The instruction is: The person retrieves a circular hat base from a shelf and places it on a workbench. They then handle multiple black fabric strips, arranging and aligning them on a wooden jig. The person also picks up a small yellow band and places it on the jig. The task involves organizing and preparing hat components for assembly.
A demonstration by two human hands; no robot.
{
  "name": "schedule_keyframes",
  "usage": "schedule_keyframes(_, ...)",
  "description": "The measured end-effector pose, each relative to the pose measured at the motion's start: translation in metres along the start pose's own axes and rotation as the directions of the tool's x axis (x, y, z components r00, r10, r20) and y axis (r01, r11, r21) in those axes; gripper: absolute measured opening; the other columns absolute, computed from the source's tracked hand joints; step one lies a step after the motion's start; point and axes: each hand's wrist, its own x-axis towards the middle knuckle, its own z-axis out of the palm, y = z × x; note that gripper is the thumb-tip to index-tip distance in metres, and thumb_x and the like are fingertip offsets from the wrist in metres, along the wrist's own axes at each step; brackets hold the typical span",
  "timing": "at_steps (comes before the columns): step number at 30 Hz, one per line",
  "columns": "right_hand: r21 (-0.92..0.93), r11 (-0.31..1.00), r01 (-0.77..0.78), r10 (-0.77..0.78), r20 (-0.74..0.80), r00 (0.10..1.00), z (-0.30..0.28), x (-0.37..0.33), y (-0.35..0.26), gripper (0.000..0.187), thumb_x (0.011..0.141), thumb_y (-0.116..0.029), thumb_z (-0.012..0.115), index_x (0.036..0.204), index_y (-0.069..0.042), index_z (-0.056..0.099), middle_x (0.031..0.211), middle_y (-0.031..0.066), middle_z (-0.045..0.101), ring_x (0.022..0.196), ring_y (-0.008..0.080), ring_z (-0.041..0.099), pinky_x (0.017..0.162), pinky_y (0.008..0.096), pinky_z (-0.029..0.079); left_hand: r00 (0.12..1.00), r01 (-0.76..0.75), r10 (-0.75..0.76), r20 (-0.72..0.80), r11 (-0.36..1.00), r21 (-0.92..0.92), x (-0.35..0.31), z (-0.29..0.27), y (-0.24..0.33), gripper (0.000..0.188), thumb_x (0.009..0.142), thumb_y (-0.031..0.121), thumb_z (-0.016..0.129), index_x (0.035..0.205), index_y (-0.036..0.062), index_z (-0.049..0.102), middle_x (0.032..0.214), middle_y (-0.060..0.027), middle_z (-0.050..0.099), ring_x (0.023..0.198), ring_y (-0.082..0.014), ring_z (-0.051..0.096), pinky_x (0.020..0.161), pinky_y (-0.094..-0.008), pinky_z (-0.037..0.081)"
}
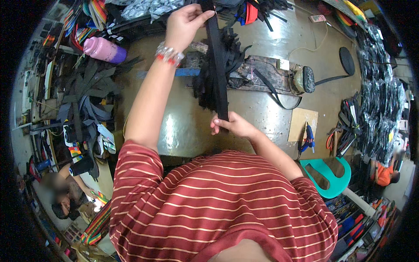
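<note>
A long black webbing strap is stretched between my two hands, running from the far edge of the table toward my body. My left hand reaches far out and pinches the strap's upper end between thumb and fingers. Close to my chest, my right hand pinches the lower end. Behind the strap lies a pile of cut black strips, partly hidden by it. A dark, worn machine base rests on the table just right of the pile, with a black strip looping off it.
A roll of black webbing and a blue glue gun on cardboard are at right. A pink and purple bottle stands at far left. A green plastic chair is by my right elbow. Other people sit at both sides.
</note>
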Motion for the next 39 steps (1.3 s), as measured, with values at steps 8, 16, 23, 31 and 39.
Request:
schedule_keyframes(8, -0.639, 0.605, -0.475, 0.419, -0.252, 0.872, -0.057, -0.012, 0.063, 0.039, 0.078, -0.037, 0.059, 0.093, -0.001, 0.061, 0.084, 0.0197, 0.061, 0.081, 0.0300, 0.060, 0.071, 0.0399, 0.047, 0.982, 0.071, 0.016, -0.186, 0.889, 0.453, 0.022, 0.081, -0.110, 0.062, 0.070, 0.034, 0.069, 0.117, 0.0003, 0.045, 0.114, -0.0170, 0.045, 0.105, -0.0260, 0.049, 0.084, -0.0326, 0.044)
schedule_keyframes(16, -0.800, 0.131, -0.585, -0.796, -0.436, 0.419, -0.155, -0.052, 0.039, 0.020, 0.073, -0.017, 0.062, 0.089, -0.005, 0.060, 0.078, 0.0162, 0.056, 0.075, 0.0335, 0.053, 0.067, 0.0374, 0.043, 0.905, 0.412, -0.321, 0.281, 0.825, -0.386, -0.134, 0.117, -0.068, 0.014, 0.085, 0.010, 0.052, 0.096, 0.0021, 0.055, 0.082, -0.0002, 0.056, 0.068, -0.0061, 0.053, 0.058, -0.0200, 0.045)
schedule_keyframes(23, -0.613, 0.719, -0.327, -0.437, -0.765, 0.472, -0.088, -0.062, 0.044, 0.012, 0.085, -0.010, 0.049, 0.082, -0.001, 0.055, 0.066, 0.0108, 0.058, 0.059, 0.0154, 0.057, 0.055, 0.0278, 0.045, 0.584, 0.798, -0.580, 0.568, 0.283, -0.532, -0.218, 0.141, -0.029, 0.025, 0.085, 0.019, 0.053, 0.103, 0.0018, 0.056, 0.079, 0.0015, 0.057, 0.065, -0.0026, 0.051, 0.057, -0.0163, 0.043)
schedule_keyframes(31, -0.829, 0.549, -0.109, -0.483, -0.421, 0.768, 0.006, -0.038, 0.012, 0.021, 0.081, -0.021, 0.053, 0.092, -0.003, 0.057, 0.085, 0.0178, 0.060, 0.074, 0.0340, 0.058, 0.067, 0.0400, 0.047, 0.673, 0.426, -0.733, 0.095, 0.280, -0.860, -0.228, 0.094, -0.047, 0.016, 0.082, 0.017, 0.059, 0.085, 0.0022, 0.058, 0.087, -0.0071, 0.061, 0.057, -0.0030, 0.049, 0.049, -0.0134, 0.041)
schedule_keyframes(39, -0.827, 0.416, -0.378, -0.250, -0.504, 0.827, -0.075, -0.066, -0.058, 0.019, 0.073, -0.017, 0.062, 0.083, -0.001, 0.061, 0.072, 0.0165, 0.060, 0.060, 0.0263, 0.060, 0.060, 0.0333, 0.046, 0.508, 0.246, -0.806, -0.305, 0.475, -0.845, -0.176, -0.035, -0.144, 0.021, 0.078, 0.019, 0.063, 0.083, 0.0015, 0.053, 0.080, -0.0054, 0.057, 0.057, -0.0077, 0.050, 0.050, -0.0158, 0.045)
